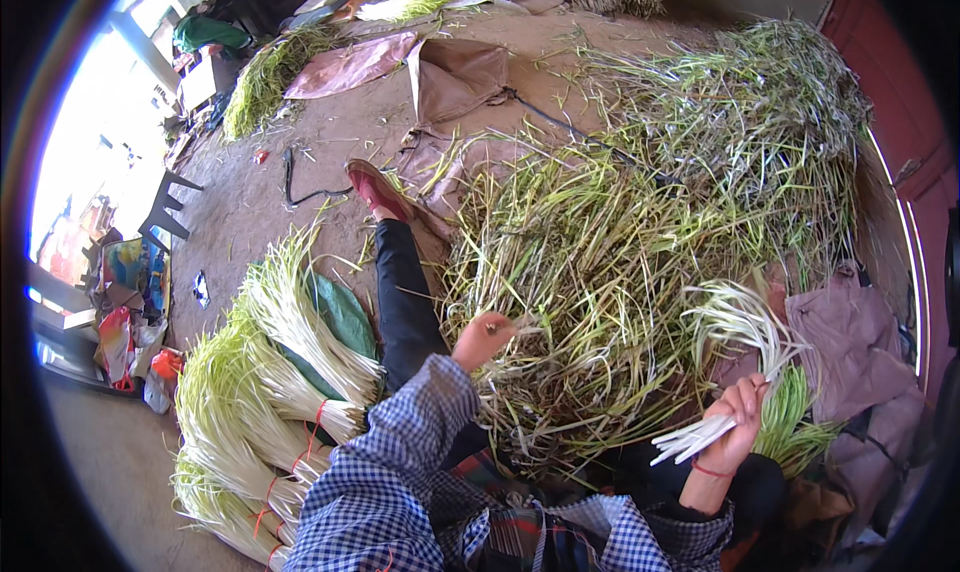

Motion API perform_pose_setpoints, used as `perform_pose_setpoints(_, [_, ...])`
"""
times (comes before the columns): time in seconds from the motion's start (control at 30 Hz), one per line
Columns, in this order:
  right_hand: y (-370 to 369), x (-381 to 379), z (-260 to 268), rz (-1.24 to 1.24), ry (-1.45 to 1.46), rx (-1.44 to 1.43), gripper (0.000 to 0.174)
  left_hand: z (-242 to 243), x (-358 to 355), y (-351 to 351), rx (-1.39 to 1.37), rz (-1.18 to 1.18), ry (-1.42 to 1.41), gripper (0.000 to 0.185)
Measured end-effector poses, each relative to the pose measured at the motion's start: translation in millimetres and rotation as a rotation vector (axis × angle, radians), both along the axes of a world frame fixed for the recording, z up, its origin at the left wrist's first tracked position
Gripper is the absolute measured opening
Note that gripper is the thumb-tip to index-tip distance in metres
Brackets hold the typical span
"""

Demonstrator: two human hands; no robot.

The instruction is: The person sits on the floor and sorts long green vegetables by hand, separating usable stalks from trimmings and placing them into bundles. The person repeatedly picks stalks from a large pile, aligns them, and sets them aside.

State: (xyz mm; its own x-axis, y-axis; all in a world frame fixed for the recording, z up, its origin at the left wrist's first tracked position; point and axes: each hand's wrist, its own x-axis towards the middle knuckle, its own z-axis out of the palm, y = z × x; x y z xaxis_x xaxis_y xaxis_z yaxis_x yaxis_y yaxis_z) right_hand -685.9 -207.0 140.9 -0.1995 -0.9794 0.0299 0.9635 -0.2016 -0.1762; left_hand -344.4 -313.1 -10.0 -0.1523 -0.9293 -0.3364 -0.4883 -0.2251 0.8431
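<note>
My right hand (731, 422) is closed around a small bunch of white stalks, which look like blanched chives (694, 438). Their cut-looking white ends point left, and the pale leafy tops (742, 321) droop beyond my fingers. My left hand (486, 339) is curled over the near left side of a large heap of loose green and yellowed leaves (585, 272). Pale wisps show at its fingertips; blur hides whether they are gripped. Left of my outstretched leg lie several larger bundles of pale stalks (225, 429), some bound with red ties (311, 441).
A green sheet (341, 317) lies under the bundles. Fresher green leaves (787, 422) rest beside my right hand, near a mauve cloth (847, 339). A dark stool (171, 208) stands left, and a black strap (300, 189) lies on the floor. A red door (900, 99) bounds the right.
</note>
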Motion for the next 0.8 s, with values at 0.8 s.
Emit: perform_pose_setpoints(0.8, [-1.5, 29.8, -27.3, 0.238, 0.180, 0.317, 0.017, -85.0, 5.1, -102.3, -0.165, 0.216, -0.537, 0.030])
